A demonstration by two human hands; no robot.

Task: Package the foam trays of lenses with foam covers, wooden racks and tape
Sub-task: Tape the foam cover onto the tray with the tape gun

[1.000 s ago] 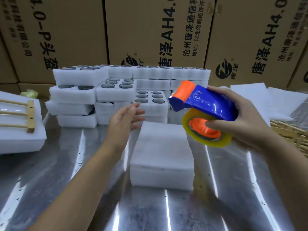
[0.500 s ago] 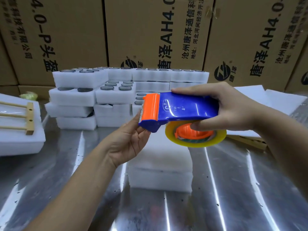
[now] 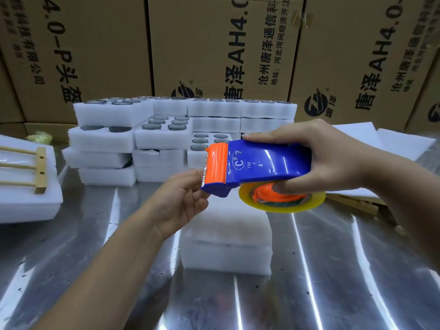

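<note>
My right hand (image 3: 331, 160) grips a blue and orange tape dispenser (image 3: 259, 164) with a yellowish tape roll (image 3: 283, 203) under it, held above the table. My left hand (image 3: 181, 203) is at the dispenser's orange cutter end, fingertips pinching at the tape end there. Below both hands lies a covered stack of white foam trays (image 3: 226, 246) on the metal table (image 3: 95, 270). Several foam trays of dark round lenses (image 3: 164, 133) are stacked behind it. A foam package with a wooden rack (image 3: 39, 170) on top lies at the left edge.
Large printed cardboard boxes (image 3: 214, 48) wall off the back. Flat white foam cover sheets (image 3: 392, 141) lie at the right, with wooden racks (image 3: 352, 203) partly hidden under my right arm. A small yellow-green object (image 3: 40, 136) sits at far left.
My right hand brought the dispenser down and left over the covered stack. My left hand rose from an open reach to the dispenser's cutter end and now pinches there.
</note>
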